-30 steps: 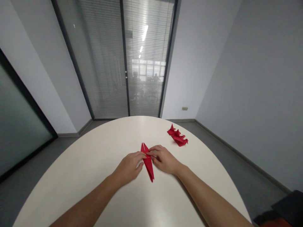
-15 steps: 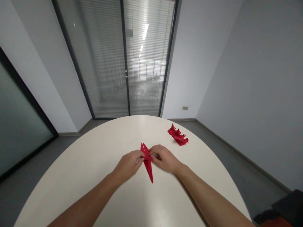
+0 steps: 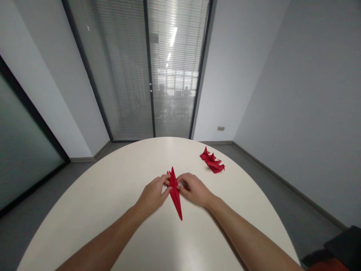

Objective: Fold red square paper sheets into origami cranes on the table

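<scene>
Between my two hands is a folded piece of red origami paper (image 3: 175, 195), long and narrow, with one point toward me and another pointing away. Behind its far end, small red tips peek out on the left. My left hand (image 3: 154, 192) pinches its left edge, thumb in front and fingers partly behind the paper. On the opposite edge, my right hand (image 3: 194, 189) grips with curled fingers and thumb. Further back on the right sit several folded red paper cranes (image 3: 213, 162), close together in a row.
A white round-edged table (image 3: 135, 158) lies under my hands. Beyond it are a glass partition with blinds (image 3: 126, 94) and grey walls. A dark object with a patch of orange (image 3: 338, 248) is at the lower right, beside the table.
The far end of the red paper, earlier split into two tips, now shows one long central point, with small tips behind it at the left. Both hands stay in nearly the same place.
</scene>
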Demonstrator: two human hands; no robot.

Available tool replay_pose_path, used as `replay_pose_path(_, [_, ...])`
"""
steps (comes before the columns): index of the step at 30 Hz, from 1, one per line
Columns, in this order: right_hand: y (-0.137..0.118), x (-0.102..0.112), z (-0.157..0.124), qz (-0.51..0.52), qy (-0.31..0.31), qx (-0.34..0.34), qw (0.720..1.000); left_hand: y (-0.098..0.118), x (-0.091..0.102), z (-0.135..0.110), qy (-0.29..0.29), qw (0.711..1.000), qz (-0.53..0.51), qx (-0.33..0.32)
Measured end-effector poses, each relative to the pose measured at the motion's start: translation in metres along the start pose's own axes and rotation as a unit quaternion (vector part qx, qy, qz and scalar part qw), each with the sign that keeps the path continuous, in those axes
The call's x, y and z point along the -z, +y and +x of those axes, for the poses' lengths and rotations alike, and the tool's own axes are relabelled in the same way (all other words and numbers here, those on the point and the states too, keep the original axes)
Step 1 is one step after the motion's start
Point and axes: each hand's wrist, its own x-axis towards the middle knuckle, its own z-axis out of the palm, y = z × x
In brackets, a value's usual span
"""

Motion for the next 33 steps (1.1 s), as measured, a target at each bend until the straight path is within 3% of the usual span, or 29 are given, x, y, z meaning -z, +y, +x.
replay_pose_path(4, [0.001,-0.001,-0.002,-0.005,0.005,-0.019,1.0,-0.002,-0.003,0.0,0.004,0.999,-0.033,0.017])
replay_pose_path(12, [0.002,-0.001,0.001,0.006,-0.011,0.059,0.998,-0.006,-0.003,-0.001,0.018,0.999,0.017,-0.044])
replay_pose_path(21, [0.001,0.002,0.0,-0.018,-0.018,0.063,0.998,0.001,0.002,-0.001,-0.028,0.993,0.094,-0.06])
replay_pose_path(33, [0.0,0.006,0.001,-0.034,-0.025,0.05,0.998,0.008,0.01,-0.004,-0.036,0.993,0.087,-0.077])
